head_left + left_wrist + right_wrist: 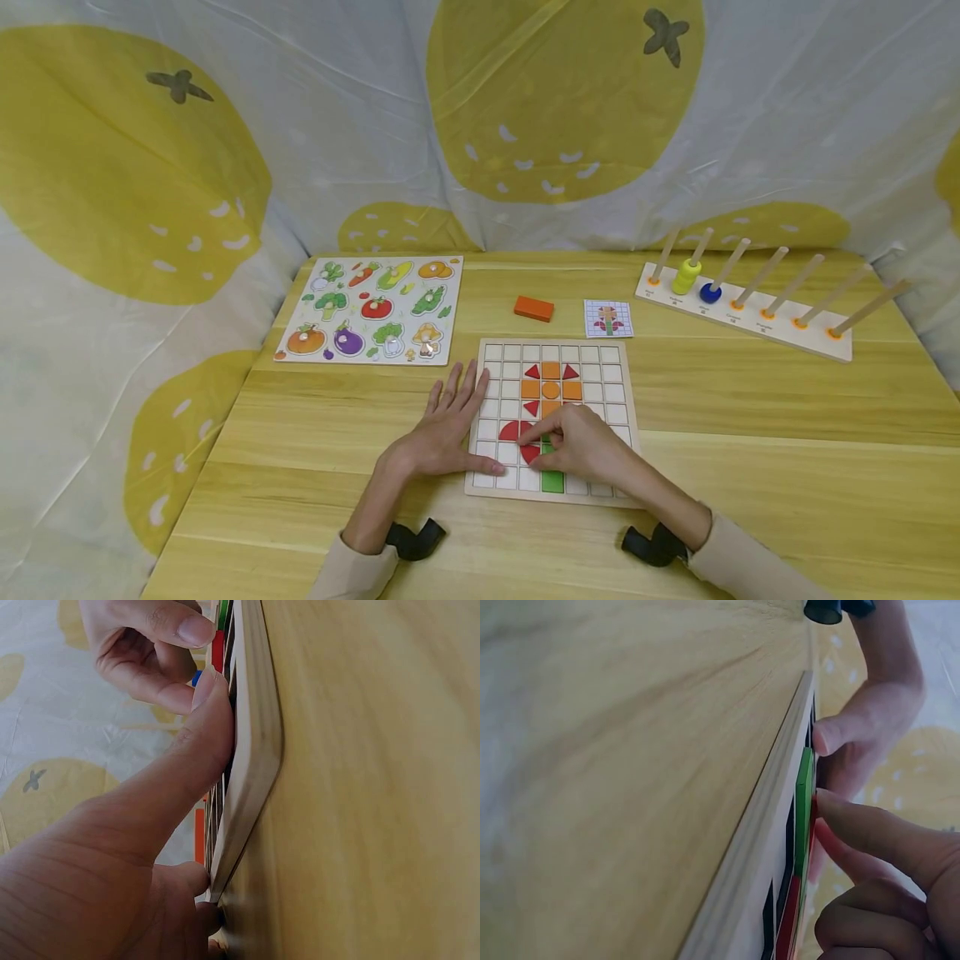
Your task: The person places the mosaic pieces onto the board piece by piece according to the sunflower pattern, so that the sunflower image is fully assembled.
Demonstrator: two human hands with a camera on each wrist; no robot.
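Note:
A wooden grid board (491, 493) lies on the table with coloured tiles in its cells. My left hand (442, 433) rests spread along its left edge, thumb over the lower-left cells. My right hand (585, 442) pinches a red quarter-round tile (529, 453) low on the board, between thumb and index finger. Just above it lies another red rounded tile (509, 431). A green tile (552, 482) fills a bottom cell, seen also edge-on in the right wrist view. Higher up, orange squares (551, 370) and red triangles (571, 372) surround an orange disc (551, 390). My right hand covers some cells.
A small pattern card (609, 319) and an orange block (534, 308) lie behind the board. A vegetable puzzle (367, 310) is at the back left. At the back right stands a pegged base (795, 327) with yellow beads (686, 277) and a blue bead (710, 293).

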